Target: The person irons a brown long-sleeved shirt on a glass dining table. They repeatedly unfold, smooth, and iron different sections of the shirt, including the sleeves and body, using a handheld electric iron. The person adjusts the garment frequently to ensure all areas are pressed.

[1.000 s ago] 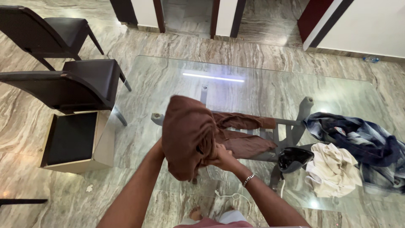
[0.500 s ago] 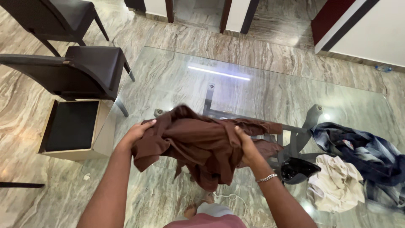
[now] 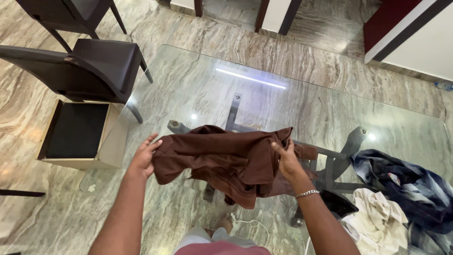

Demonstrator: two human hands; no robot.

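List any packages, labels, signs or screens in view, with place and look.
Box: on the floor left of the glass table, beside a dark chair; square, open-topped, tan walls, black inside. No label shows on it.
Plastic bottle: on the floor at the far right by the wall; small, clear; too small to tell any label.
Signs, screens: none.

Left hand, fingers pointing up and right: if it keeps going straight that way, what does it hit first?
Probably the brown garment it already grips: the left hand points into the cloth's left edge. Past that lies bare glass table, though depth is unclear.
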